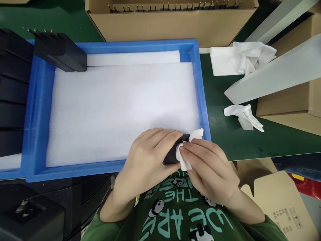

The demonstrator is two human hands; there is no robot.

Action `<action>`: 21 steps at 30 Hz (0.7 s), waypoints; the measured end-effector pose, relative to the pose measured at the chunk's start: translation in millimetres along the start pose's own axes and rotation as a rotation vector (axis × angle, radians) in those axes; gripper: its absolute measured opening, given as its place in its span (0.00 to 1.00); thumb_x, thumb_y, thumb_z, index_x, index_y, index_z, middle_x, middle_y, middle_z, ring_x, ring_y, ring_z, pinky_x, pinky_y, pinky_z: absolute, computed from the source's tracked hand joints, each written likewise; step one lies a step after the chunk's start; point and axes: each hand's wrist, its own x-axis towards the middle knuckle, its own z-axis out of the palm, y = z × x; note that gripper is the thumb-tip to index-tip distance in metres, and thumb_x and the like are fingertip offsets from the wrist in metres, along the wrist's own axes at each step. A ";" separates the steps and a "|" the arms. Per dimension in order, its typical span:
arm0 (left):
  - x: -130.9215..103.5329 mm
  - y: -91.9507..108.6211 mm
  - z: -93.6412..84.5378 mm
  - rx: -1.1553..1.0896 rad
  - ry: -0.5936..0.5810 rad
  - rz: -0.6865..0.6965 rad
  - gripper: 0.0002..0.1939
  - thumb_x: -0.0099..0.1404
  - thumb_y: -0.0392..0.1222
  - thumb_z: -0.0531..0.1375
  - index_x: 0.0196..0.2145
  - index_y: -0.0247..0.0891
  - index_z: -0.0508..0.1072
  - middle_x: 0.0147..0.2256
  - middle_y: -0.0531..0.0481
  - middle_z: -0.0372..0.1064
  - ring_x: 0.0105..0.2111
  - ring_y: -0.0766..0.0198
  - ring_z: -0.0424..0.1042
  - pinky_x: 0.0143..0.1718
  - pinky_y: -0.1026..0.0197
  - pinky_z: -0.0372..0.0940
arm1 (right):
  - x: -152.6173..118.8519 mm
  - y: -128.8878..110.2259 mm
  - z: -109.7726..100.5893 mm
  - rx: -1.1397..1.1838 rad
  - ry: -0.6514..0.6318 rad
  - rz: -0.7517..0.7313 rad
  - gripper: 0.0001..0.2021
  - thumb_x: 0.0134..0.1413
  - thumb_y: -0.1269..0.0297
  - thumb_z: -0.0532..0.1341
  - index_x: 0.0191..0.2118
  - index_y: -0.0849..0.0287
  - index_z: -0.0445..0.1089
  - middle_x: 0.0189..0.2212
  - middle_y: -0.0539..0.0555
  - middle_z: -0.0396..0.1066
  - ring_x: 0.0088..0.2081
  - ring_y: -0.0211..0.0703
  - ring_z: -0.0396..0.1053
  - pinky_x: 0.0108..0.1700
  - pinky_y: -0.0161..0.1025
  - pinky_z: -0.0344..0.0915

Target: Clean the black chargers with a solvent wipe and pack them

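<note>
My left hand (152,157) is wrapped round a small black device (172,154) above the front right edge of the blue tray (203,110). A white cloth (184,162) is pinched in the fingers of my right hand (212,167) and presses against the device's end. Much of the device is covered by my fingers and the cloth. White foam sheeting (120,110) lines the tray. At its back left corner a black adapter (62,52) stands with metal pins pointing up.
More black adapters (12,93) fill the far left. Behind the tray is a cardboard box (170,28) with rows of pins. Crumpled white cloths (245,117) and another carton (296,97) are at the right. An open carton (283,201) lies below right.
</note>
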 end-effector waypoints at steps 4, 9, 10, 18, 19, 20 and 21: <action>-0.2 0.2 1.3 -0.034 0.001 -0.011 0.17 0.65 0.38 0.65 0.50 0.34 0.72 0.46 0.47 0.77 0.45 0.58 0.75 0.47 0.55 0.69 | -13.1 -2.3 -8.8 0.036 -0.107 -0.077 0.19 0.58 0.84 0.56 0.55 0.77 0.70 0.50 0.66 0.74 0.55 0.55 0.69 0.52 0.50 0.76; 0.5 -1.5 2.0 -0.035 -0.023 -0.008 0.20 0.63 0.42 0.68 0.51 0.34 0.71 0.47 0.47 0.77 0.45 0.56 0.75 0.47 0.54 0.69 | -8.1 2.2 -43.7 0.198 -0.294 -0.027 0.16 0.57 0.84 0.56 0.49 0.72 0.73 0.46 0.63 0.74 0.52 0.51 0.71 0.54 0.47 0.75; 0.7 -1.6 1.7 -0.037 -0.024 -0.005 0.21 0.63 0.43 0.68 0.51 0.34 0.71 0.47 0.47 0.77 0.45 0.56 0.75 0.47 0.54 0.69 | -4.5 2.5 -45.2 0.192 -0.269 0.001 0.16 0.56 0.84 0.57 0.48 0.71 0.73 0.46 0.62 0.74 0.51 0.49 0.71 0.54 0.47 0.74; 0.0 0.4 -1.7 -0.016 -0.033 -0.016 0.17 0.64 0.39 0.66 0.49 0.34 0.71 0.45 0.48 0.77 0.44 0.57 0.74 0.45 0.55 0.68 | -2.1 14.5 -26.7 0.104 -0.258 -0.191 0.12 0.62 0.79 0.56 0.49 0.72 0.72 0.46 0.61 0.75 0.52 0.50 0.70 0.52 0.45 0.75; -0.1 0.0 -1.7 -0.008 -0.044 -0.010 0.20 0.63 0.42 0.68 0.50 0.34 0.71 0.46 0.47 0.76 0.45 0.56 0.74 0.46 0.54 0.68 | -4.6 16.5 -31.4 0.091 -0.282 -0.186 0.11 0.61 0.80 0.58 0.47 0.71 0.72 0.45 0.60 0.75 0.50 0.50 0.71 0.50 0.45 0.76; -0.1 -0.5 -1.6 -0.002 -0.049 -0.003 0.23 0.62 0.44 0.69 0.51 0.33 0.71 0.47 0.47 0.76 0.46 0.56 0.74 0.47 0.54 0.68 | -6.4 17.6 -36.9 0.085 -0.293 -0.163 0.11 0.59 0.81 0.59 0.47 0.69 0.72 0.44 0.59 0.76 0.50 0.49 0.72 0.50 0.45 0.76; 0.1 -1.0 -1.4 0.003 -0.048 -0.001 0.24 0.62 0.45 0.70 0.52 0.33 0.71 0.47 0.47 0.76 0.46 0.55 0.74 0.48 0.54 0.68 | -7.2 17.5 -41.9 0.083 -0.288 -0.123 0.12 0.59 0.82 0.59 0.47 0.68 0.72 0.44 0.59 0.76 0.49 0.48 0.72 0.50 0.44 0.76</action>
